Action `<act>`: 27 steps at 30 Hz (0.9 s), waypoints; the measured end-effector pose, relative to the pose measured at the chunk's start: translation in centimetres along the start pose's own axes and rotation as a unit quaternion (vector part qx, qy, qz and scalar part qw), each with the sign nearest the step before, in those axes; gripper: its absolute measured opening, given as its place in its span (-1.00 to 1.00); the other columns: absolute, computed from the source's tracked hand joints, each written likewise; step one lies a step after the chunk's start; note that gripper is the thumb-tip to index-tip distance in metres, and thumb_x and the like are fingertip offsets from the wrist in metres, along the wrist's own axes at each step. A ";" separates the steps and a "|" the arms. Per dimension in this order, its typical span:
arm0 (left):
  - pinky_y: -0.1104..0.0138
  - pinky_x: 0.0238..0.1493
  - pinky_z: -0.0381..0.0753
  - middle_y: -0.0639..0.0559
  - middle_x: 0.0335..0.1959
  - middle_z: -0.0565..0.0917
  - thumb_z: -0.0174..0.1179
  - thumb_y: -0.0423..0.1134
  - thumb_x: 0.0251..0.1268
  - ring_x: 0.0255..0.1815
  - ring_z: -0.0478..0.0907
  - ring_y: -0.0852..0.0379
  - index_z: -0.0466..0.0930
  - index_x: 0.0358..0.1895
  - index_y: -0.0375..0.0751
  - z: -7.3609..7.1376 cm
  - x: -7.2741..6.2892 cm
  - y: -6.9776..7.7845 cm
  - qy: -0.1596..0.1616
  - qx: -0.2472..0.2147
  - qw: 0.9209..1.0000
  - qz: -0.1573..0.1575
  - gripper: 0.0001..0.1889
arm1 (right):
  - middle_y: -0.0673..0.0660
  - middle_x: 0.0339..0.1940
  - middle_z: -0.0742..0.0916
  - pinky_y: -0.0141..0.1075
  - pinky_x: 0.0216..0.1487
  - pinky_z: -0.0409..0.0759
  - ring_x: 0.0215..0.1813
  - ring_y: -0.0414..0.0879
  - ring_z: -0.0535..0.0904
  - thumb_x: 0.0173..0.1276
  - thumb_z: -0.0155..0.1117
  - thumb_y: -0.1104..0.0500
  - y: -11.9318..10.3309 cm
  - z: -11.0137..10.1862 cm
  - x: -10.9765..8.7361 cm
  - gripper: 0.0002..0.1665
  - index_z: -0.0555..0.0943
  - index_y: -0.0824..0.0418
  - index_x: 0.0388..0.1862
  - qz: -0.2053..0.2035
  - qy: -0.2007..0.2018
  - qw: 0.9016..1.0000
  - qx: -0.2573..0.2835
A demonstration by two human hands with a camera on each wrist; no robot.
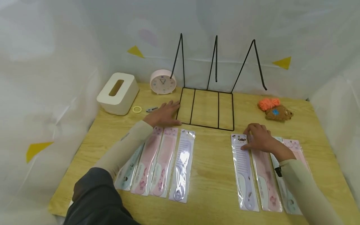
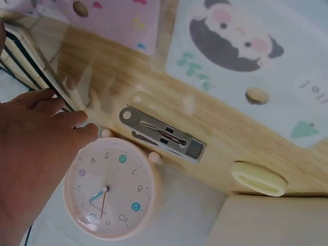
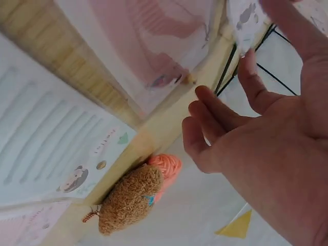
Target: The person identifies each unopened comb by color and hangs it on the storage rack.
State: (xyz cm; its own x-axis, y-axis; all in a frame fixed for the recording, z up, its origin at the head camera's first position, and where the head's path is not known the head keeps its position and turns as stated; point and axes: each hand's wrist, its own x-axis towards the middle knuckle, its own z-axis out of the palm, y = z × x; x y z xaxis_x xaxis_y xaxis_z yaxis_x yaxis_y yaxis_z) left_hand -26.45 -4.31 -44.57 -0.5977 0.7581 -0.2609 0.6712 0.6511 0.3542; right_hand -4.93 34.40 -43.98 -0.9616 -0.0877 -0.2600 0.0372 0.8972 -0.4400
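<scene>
At the upper right edge of a purple comb in a clear packet (image 1: 244, 175), my right hand (image 1: 260, 137) pinches the packet with thumb and forefinger; its other fingers curl loosely in the right wrist view. A pink comb packet (image 1: 265, 179) lies partly beneath that hand. My left hand (image 1: 164, 115) lies flat, fingertips against the left side of a black wire rack (image 1: 206, 126). Below the left wrist are two pink comb packets (image 1: 166, 159), a teal one (image 1: 126, 176) and a purple one (image 1: 182, 165). The right forearm partly covers another teal packet (image 1: 289, 200) and a pink one (image 1: 292, 145).
A white tissue box (image 1: 118, 93) and a pink alarm clock (image 1: 163, 82) stand at the back left. Near them lie a yellow ring (image 1: 137, 109) and a metal nail clipper (image 2: 161, 134). Orange yarn (image 1: 269, 103) and a brown fuzzy toy (image 1: 278, 113) sit at the back right.
</scene>
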 end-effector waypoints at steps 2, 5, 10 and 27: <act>-0.02 0.59 -0.27 -0.06 0.66 -0.16 0.17 0.29 0.32 0.64 -0.29 -0.14 -0.07 0.62 -0.16 0.2 0.0 0.1 -0.006 -0.002 1.000 0.003 0.00 | 0.49 0.30 0.40 0.44 0.16 0.22 0.29 0.51 0.22 0.17 0.56 -0.04 0.2 -0.3 -0.2 -0.43 0.49 0.27 -0.09 -0.012 -0.005 0.999 0.044; 0.00 0.59 -0.27 -0.07 0.65 -0.15 0.12 0.32 0.35 0.64 -0.28 -0.15 -0.08 0.62 -0.18 0.6 0.1 0.1 -0.010 0.012 1.000 0.010 -0.01 | 0.35 0.10 0.61 0.19 0.12 0.50 0.18 0.30 0.48 0.31 0.45 0.08 0.0 -1.4 -0.9 -0.63 0.51 0.27 -0.13 -0.026 -0.022 0.990 0.135; 0.01 0.59 -0.24 -0.09 0.65 -0.12 0.09 0.31 0.38 0.64 -0.22 -0.15 -0.06 0.61 -0.20 0.9 0.0 0.0 -0.010 0.021 1.000 0.010 -0.04 | 0.17 -0.22 0.79 -0.26 -0.10 0.67 -0.19 0.08 0.72 0.47 0.28 0.11 -2.1 -3.7 -2.9 -0.70 0.49 0.30 -0.04 -0.027 -0.043 0.966 0.252; 0.00 0.59 -0.16 -0.14 0.63 -0.05 0.16 0.24 0.37 0.63 -0.15 -0.17 -0.02 0.59 -0.25 0.3 -0.7 -0.3 -0.011 -0.003 1.000 -0.012 -0.05 | -0.01 -0.43 0.79 -0.55 -0.38 0.58 -0.43 -0.25 0.71 0.30 0.35 0.45 -10.0 -12.2 -6.2 -0.88 0.63 0.37 -0.20 -0.106 0.253 0.928 0.251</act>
State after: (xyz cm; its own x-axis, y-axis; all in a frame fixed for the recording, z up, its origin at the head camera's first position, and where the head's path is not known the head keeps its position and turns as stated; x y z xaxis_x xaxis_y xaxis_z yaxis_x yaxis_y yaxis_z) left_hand -26.12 -4.99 -44.74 -0.6030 0.7433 -0.2897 0.6548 0.6686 0.3525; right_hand -2.68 31.25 -27.52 -0.9618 0.0896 0.2587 -0.1668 0.5575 -0.8132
